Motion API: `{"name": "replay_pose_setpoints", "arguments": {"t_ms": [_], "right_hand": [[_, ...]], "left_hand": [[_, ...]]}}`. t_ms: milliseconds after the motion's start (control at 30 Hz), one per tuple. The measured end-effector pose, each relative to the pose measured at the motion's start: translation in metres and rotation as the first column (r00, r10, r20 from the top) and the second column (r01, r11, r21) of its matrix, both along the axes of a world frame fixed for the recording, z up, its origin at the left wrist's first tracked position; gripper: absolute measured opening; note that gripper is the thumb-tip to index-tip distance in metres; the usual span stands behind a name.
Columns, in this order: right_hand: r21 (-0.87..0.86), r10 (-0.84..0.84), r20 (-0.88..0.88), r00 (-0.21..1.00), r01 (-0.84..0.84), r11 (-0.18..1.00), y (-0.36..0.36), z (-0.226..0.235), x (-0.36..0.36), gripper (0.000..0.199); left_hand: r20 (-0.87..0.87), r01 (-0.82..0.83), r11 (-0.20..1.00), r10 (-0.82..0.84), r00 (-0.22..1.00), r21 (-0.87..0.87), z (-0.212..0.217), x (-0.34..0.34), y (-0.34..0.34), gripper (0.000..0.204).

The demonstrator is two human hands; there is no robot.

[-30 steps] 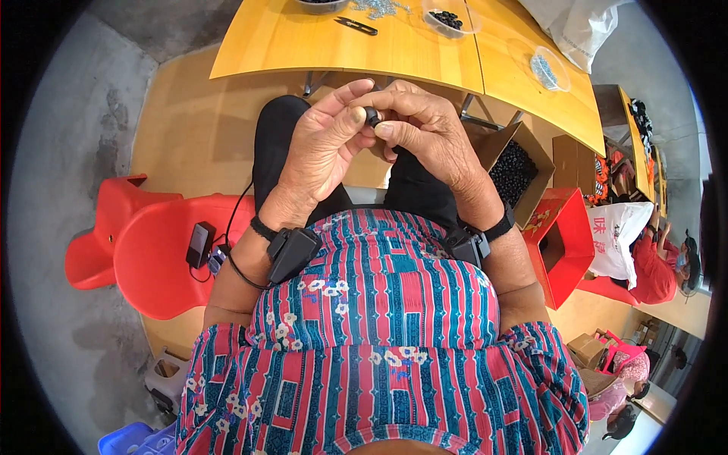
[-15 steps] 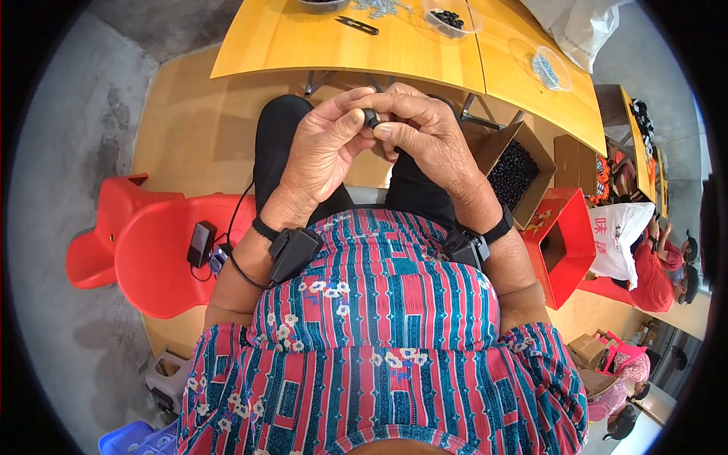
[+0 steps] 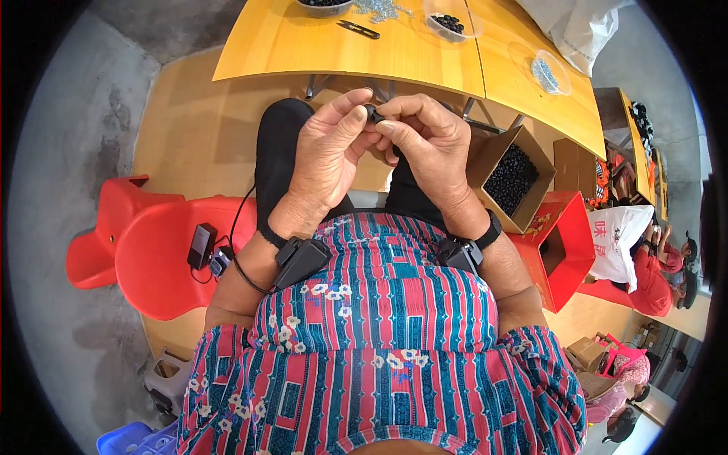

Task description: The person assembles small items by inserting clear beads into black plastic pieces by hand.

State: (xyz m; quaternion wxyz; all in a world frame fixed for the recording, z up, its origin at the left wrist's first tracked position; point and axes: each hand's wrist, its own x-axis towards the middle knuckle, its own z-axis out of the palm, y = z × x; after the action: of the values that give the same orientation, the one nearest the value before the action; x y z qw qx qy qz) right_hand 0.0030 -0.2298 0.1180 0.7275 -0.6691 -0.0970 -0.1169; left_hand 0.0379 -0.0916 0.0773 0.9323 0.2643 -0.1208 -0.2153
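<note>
Left hand (image 3: 327,155) pinching small black piece (image 3: 372,115), right hand (image 3: 431,144) closed on its other side! Open cardboard box (image 3: 491,164) at right, black snips (image 3: 359,29) on far table (image 3: 303,54).

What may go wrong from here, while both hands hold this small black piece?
The small black rounded piece could slip: the left hand and right hand pinch it by the fingers, short of the yellow wooden table, so it might drop to the tan floor. Also, the thin black cable looping beside the left forearm might snag if that arm moves.
</note>
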Motion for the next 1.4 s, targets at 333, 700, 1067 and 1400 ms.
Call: {"name": "replay_pose_setpoints", "arguments": {"t_ms": [333,700,1067,1400], "right_hand": [[-0.261,-0.272,0.239,0.932,0.331,0.907,0.009,-0.016,0.003,0.009],[0.093,-0.218,0.03,0.975,0.215,0.972,0.018,-0.027,0.004,0.009],[0.15,0.032,-0.002,0.999,-0.031,0.988,0.006,-0.016,0.006,0.02],[-0.294,0.169,-0.025,0.985,-0.169,0.941,-0.014,-0.001,0.013,0.028]], "left_hand": [[-0.128,-0.081,0.996,0.075,0.989,-0.04,0.004,-0.009,-0.006,0.02],[-0.188,-0.1,0.993,0.088,0.978,-0.06,0.001,-0.008,-0.007,0.02],[-0.004,-0.1,0.994,0.1,0.995,0.041,0.003,-0.001,-0.001,0.033],[0.088,-0.03,0.992,0.02,0.996,0.119,0.003,0.007,0.005,0.043]]}}
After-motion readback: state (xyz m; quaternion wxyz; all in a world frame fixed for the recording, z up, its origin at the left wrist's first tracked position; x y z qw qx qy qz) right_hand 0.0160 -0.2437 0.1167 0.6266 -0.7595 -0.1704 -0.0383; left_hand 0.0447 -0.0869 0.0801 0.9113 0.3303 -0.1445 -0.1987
